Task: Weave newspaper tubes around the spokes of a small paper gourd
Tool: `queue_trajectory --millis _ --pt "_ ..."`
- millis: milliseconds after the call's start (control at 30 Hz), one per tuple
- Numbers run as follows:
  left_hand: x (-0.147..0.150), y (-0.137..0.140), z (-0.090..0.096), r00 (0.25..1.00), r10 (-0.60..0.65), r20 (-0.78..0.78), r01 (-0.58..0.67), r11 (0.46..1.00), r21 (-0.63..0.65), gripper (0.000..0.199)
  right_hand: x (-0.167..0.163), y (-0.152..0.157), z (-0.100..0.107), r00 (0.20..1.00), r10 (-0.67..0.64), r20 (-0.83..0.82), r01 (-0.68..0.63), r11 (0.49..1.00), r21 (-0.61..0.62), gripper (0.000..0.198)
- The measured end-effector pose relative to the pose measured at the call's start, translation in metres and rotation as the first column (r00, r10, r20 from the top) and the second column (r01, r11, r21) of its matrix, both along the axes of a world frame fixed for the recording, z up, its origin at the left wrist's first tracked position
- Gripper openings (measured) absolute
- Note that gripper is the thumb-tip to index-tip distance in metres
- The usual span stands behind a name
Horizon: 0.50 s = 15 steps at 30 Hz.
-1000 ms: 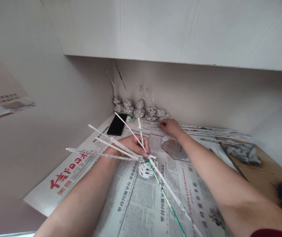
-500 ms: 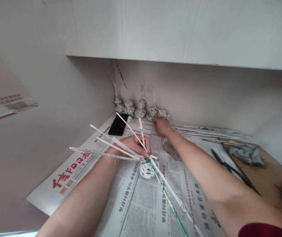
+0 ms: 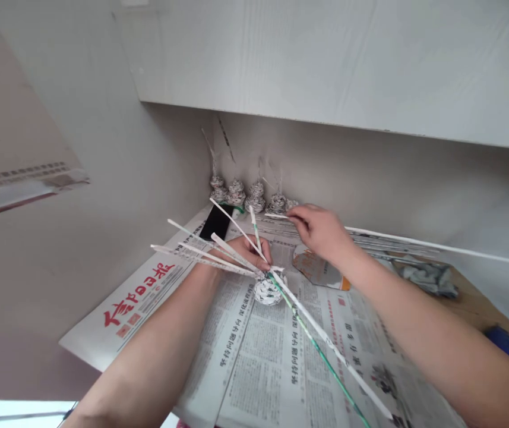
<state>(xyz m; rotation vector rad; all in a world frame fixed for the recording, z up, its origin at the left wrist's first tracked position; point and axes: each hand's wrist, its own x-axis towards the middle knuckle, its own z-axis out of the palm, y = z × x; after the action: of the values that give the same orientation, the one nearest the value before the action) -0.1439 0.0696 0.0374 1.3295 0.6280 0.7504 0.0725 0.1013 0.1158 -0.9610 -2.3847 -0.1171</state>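
My left hand (image 3: 254,251) is closed on the top of a small woven paper ball (image 3: 268,291), where several rolled paper sticks fan out. Some white ones point away to the left. A white stick (image 3: 334,345) and a green-and-white stick (image 3: 325,359) run toward me on the right. My right hand (image 3: 319,229) pinches a long white paper stick (image 3: 436,244) near one end. That stick stretches far to the right, above the pile of paper sticks (image 3: 397,245) by the back wall. Part of the left fingers hides the weave's top.
Several woven paper gourd shapes (image 3: 256,197) stand along the back wall. A black phone (image 3: 216,223) lies before them. Newspaper (image 3: 263,356) covers the table. A flat orange-and-grey piece (image 3: 314,267), a grey cloth (image 3: 430,279) and a blue object (image 3: 506,345) lie rightward. A panel (image 3: 325,65) overhangs.
My right hand has lifted a long white paper stick from the pile and drawn slightly nearer and to the right. The left hand keeps its grip. The view has shifted a little.
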Motion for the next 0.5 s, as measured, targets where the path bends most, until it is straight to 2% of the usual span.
queue_trajectory --millis 100,300,500 --pt "-0.001 -0.001 0.001 1.000 0.016 0.026 -0.017 1.000 0.019 0.035 0.013 -0.038 0.009 0.998 -0.029 -0.054 0.027 0.999 -0.026 0.021" --pt "0.002 -0.009 0.012 0.996 -0.012 0.086 0.008 0.999 0.054 0.036 0.030 -0.109 0.030 0.994 -0.098 -0.040 0.089 0.980 -0.180 0.018" --pt "0.008 -0.009 0.010 0.989 -0.105 0.107 0.095 0.991 0.089 0.036 0.035 -0.148 0.039 0.982 -0.188 -0.012 0.178 0.945 -0.275 0.017"
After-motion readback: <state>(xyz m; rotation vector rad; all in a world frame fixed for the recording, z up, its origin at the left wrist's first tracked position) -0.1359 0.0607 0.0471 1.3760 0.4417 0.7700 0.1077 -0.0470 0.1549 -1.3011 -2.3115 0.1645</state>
